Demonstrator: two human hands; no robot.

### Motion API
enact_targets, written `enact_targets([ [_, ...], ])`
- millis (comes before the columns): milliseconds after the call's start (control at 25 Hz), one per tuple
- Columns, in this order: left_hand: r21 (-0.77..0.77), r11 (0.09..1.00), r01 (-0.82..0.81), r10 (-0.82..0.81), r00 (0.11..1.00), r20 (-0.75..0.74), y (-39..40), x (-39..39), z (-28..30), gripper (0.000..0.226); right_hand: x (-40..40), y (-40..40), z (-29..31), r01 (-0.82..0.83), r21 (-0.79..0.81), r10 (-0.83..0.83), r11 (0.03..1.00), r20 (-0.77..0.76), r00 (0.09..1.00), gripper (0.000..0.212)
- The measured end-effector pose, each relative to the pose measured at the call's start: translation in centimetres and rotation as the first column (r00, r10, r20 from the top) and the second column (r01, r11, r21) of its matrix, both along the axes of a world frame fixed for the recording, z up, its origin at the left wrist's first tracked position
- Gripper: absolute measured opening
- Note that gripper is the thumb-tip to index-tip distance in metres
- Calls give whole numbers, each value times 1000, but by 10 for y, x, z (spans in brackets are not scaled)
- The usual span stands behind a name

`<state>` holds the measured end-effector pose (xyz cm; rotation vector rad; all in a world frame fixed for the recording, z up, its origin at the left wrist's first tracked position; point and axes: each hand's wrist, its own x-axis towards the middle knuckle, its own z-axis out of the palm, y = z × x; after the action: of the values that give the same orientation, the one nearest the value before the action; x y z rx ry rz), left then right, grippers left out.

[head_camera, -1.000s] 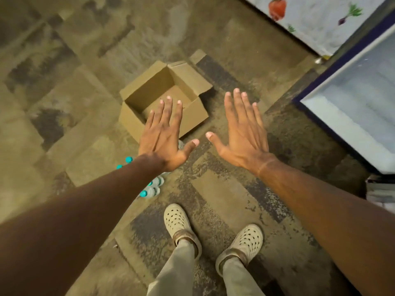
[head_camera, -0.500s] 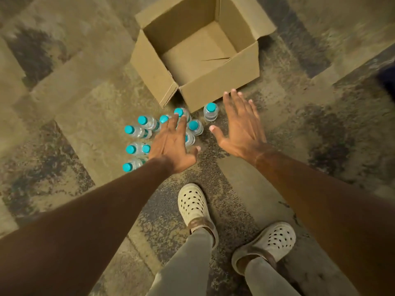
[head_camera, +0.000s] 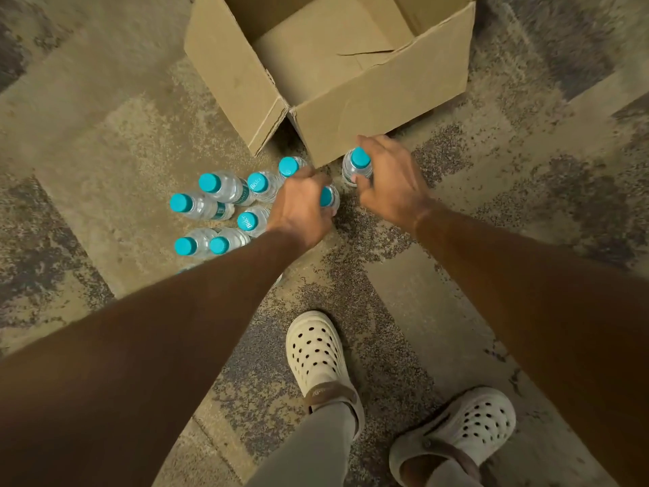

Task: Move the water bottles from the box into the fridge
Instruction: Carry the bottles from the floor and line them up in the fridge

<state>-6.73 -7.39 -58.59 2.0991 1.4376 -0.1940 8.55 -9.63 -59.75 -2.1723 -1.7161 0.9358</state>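
Several small clear water bottles (head_camera: 224, 186) with teal caps stand on the carpet just in front of an open cardboard box (head_camera: 382, 100), which shows nothing inside. My left hand (head_camera: 302, 209) is wrapped around one bottle (head_camera: 329, 197) at the group's right edge. My right hand (head_camera: 389, 177) is closed around another bottle (head_camera: 358, 165) standing against the box's front wall. The fridge is out of view.
The floor is patterned beige and grey carpet. My two feet in cream clogs (head_camera: 316, 349) stand near the bottom, behind the bottles. The box's left flap (head_camera: 267, 126) hangs open toward the bottles.
Both hands dropped from open and spread above the floor down onto the bottles and closed on one each. The view has come closer to the box and bottles.
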Motion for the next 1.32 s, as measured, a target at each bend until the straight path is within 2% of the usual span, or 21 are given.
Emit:
enact_targets([
  [240,26,999,-40,40,999,-14,6,0,-13,47,5,7,-14,65,51,-62,997,-71,996,52],
  [520,-28,986,-161,163,983,79,6,-2,-11,43,11,3,-15,157,95,-139,983,-169,976,47],
  [720,-63,979,-195,204,960,190,2,11,13,42,29,-9,3,257,133,-226,957,-210,951,47],
  [1000,9,990,-138,129,942,311,-7,58,87,38,81,-38,82,383,226,-316,896,-283,906,45],
  [1320,46,999,-11,-10,899,437,-23,143,213,39,168,-93,202,549,307,-454,777,-332,827,44],
])
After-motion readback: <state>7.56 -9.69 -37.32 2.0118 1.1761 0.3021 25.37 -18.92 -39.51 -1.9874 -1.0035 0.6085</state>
